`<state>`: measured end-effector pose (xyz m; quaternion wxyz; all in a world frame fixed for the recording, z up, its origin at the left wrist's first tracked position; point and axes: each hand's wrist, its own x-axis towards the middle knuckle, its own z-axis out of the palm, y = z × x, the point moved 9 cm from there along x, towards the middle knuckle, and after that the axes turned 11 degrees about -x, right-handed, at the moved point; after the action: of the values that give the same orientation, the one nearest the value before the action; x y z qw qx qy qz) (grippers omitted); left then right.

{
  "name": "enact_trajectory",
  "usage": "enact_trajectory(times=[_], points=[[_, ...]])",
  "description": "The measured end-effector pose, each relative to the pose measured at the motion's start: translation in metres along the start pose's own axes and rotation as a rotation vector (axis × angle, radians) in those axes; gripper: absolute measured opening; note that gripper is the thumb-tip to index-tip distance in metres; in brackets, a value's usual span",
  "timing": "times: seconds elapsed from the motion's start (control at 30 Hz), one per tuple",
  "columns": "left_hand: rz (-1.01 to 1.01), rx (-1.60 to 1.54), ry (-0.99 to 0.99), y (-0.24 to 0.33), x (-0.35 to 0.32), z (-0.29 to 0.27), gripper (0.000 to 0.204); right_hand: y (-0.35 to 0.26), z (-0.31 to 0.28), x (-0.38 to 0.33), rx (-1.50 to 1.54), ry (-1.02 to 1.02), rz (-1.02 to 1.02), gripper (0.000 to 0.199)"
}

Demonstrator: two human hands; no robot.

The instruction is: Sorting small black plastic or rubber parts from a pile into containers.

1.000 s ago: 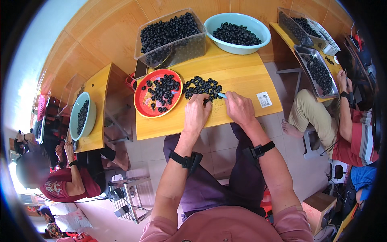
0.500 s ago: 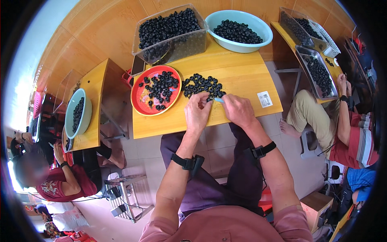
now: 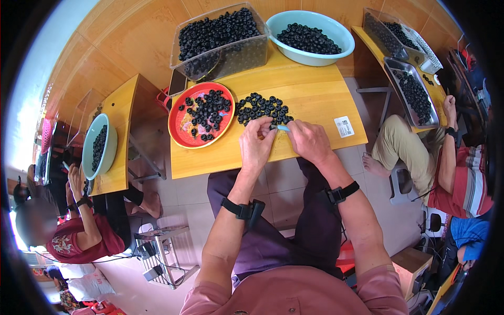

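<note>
Here, my left hand [image 3: 257,144] pinches one small, round, dark fruit [image 3: 272,127] at the near edge of the loose pile [image 3: 262,107] on the smooth yellow table [image 3: 315,100]. My right hand [image 3: 310,140] holds closed a thin light-blue tool [image 3: 282,127], its tip touching that fruit. Left of the pile lies a round red plate [image 3: 181,131] with more. Both hands have stayed at the same spot since before.

The small blue tool [image 3: 282,127] is mostly hidden between both hands' fingers.
</note>
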<state>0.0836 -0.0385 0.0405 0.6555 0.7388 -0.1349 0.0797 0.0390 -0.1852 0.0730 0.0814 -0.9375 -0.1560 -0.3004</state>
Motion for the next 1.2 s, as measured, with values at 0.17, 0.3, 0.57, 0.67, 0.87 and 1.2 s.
enact_trajectory(times=[0.17, 0.3, 0.57, 0.67, 0.87, 1.2], points=[[-0.023, -0.075, 0.025, -0.005, -0.001, -0.002, 0.027, 0.005, 0.005, 0.001, -0.021, -0.011, 0.029, 0.014], [-0.072, -0.102, 0.054, -0.006, -0.001, -0.006, 0.027, 0.004, 0.002, 0.0, -0.009, 0.011, 0.019, 0.015], [-0.076, -0.076, 0.037, -0.005, 0.001, -0.003, 0.028, 0.0, 0.0, 0.0, 0.013, 0.014, -0.017, 0.014], [-0.067, -0.097, 0.032, -0.008, 0.001, -0.003, 0.027, 0.0, 0.0, 0.0, 0.024, 0.013, -0.012, 0.014], [-0.064, -0.27, 0.027, -0.021, -0.002, -0.006, 0.025, 0.007, 0.007, 0.002, -0.03, -0.063, 0.054, 0.012], [0.002, -0.147, 0.027, -0.009, -0.001, -0.009, 0.023, 0.011, 0.011, -0.002, -0.024, -0.067, 0.094, 0.011]])
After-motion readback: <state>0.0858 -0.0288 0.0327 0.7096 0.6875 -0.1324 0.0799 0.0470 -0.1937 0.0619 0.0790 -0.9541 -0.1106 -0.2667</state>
